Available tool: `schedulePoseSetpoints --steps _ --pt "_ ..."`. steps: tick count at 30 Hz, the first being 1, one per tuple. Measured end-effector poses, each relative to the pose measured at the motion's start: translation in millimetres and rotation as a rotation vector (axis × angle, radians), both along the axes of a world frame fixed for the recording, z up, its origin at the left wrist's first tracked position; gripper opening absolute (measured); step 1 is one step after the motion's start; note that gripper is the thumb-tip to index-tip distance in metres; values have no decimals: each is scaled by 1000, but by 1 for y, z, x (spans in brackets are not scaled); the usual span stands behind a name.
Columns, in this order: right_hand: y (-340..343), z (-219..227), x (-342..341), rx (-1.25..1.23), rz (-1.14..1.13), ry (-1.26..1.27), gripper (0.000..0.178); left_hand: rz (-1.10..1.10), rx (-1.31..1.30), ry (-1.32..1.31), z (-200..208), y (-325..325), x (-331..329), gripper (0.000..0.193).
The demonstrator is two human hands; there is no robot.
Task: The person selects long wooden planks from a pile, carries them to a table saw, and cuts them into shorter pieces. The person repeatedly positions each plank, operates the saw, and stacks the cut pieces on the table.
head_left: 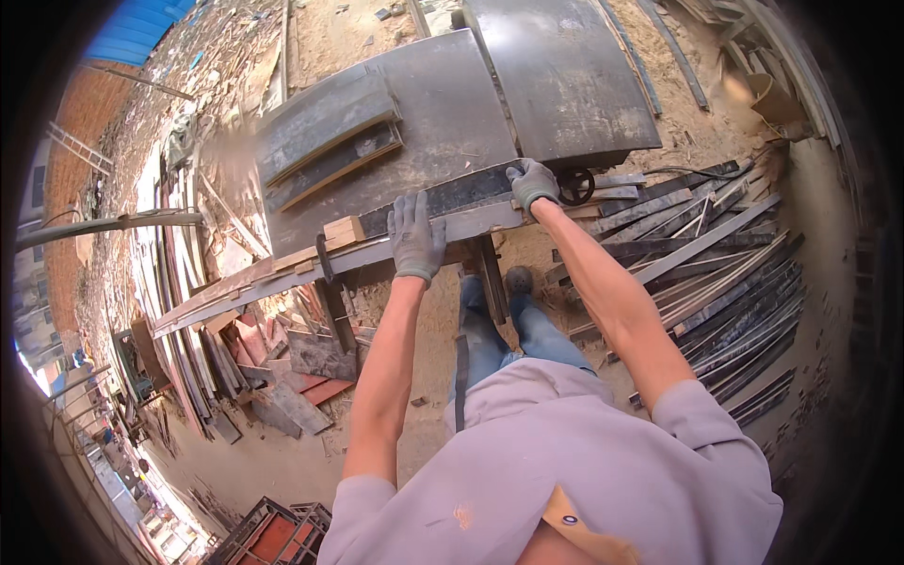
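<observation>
Both my hands wear grey gloves and are at the near edge of a dark metal-topped table (443, 104). My left hand (416, 237) lies flat, fingers stretched out, across a long dark board strip (471, 191) and the grey rail (480, 220) along the table's edge. At the strip's right end, my right hand (534, 183) has its fingers curled over it. A small pale wood block (344, 231) sits left of my left hand, beside a dark clamp (325, 259) on the rail. More dark-faced boards (325, 122) lie farther back on the tabletop.
Right of my right hand is a black handwheel (575, 185) under a second dark panel (574, 75). Piles of dark wood strips (734, 311) lie on the ground to the right. Board offcuts (325, 353) and upright strips (174, 282) are at the left.
</observation>
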State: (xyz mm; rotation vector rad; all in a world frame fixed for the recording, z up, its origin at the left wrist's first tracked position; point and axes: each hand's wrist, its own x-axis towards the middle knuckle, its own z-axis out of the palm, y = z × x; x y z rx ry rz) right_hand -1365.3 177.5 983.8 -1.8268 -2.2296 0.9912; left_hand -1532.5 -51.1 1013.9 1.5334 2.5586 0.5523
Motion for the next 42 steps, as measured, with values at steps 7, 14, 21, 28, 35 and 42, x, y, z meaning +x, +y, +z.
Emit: schedulePoseSetpoints --steps 7,14,21,28,35,42 --pt "15 -33 10 -120 6 -174 43 -146 -201 -78 -38 35 -28 56" --pt "-25 -56 74 -223 -534 488 15 -101 -117 -75 -33 28 -29 48" --pt "-112 -57 181 -313 -569 513 20 -119 -37 -29 -53 32 -24 45" --pt "-228 -53 289 -441 -647 704 21 -35 1 51 -44 30 -41 43" --pt "-349 -63 404 -353 -741 493 18 -16 -56 49 -53 86 -100 47" --pt "-495 -66 465 -301 -833 248 18 -57 -163 -13 -88 129 -129 57"
